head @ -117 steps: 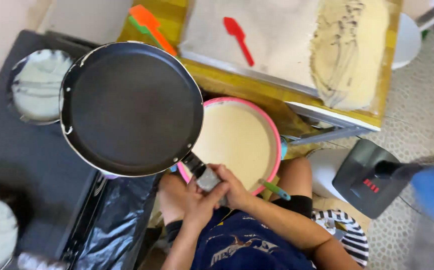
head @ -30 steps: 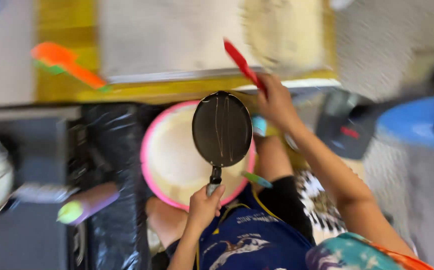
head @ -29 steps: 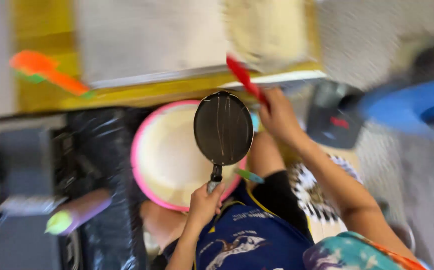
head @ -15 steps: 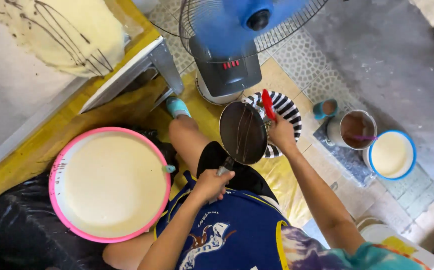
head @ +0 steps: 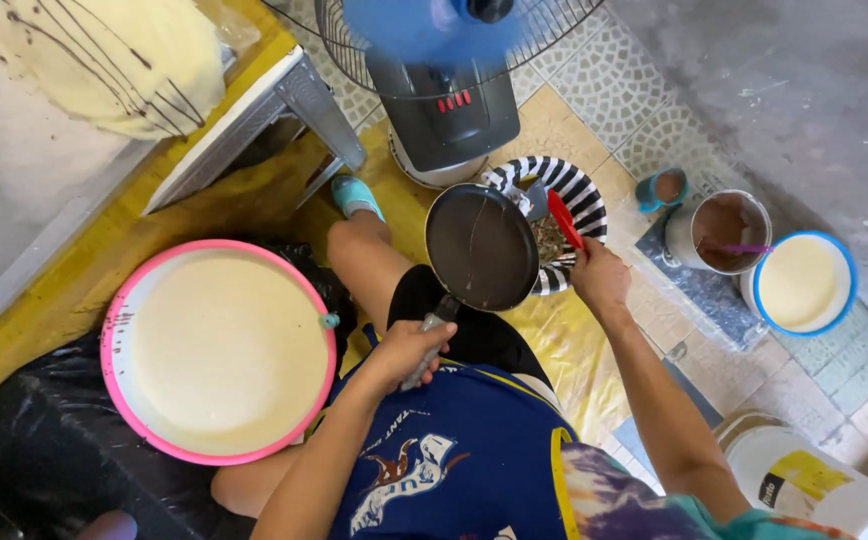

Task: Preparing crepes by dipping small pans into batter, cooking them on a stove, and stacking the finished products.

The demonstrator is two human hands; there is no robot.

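Pan (head: 482,247), small, dark and round, sits held over the person's lap, tilted toward a black-and-white striped bowl (head: 574,200) on the floor just behind it. Left hand (head: 410,350) fingers wrapped tight round the pan's handle (head: 434,322), thumb on top. Right hand (head: 601,280) fingers closed on a red spatula (head: 564,218), blade end up at the pan's far rim, over the striped bowl. Brown scraps visible inside that bowl.

Out from the hands: knee and a foot in a teal slipper (head: 356,194) to the left of the pan, yellow sheet (head: 564,345) under the legs. Big pink-rimmed basin (head: 218,352) full of pale batter lies beside the left thigh, on black plastic (head: 44,450). Blue fan (head: 432,60) with a grey base stands just past the striped bowl. To the right, well apart from the pan: small teal cup (head: 662,187), metal pot (head: 720,230) of brown mix with a purple stick in it, blue-rimmed bowl (head: 804,283) of pale batter, touching the pot. White bucket (head: 804,480) at lower right. Upper left, grey tray (head: 44,170) carrying a thin pale crepe (head: 114,60) with dark drizzle lines, on a yellow ledge.
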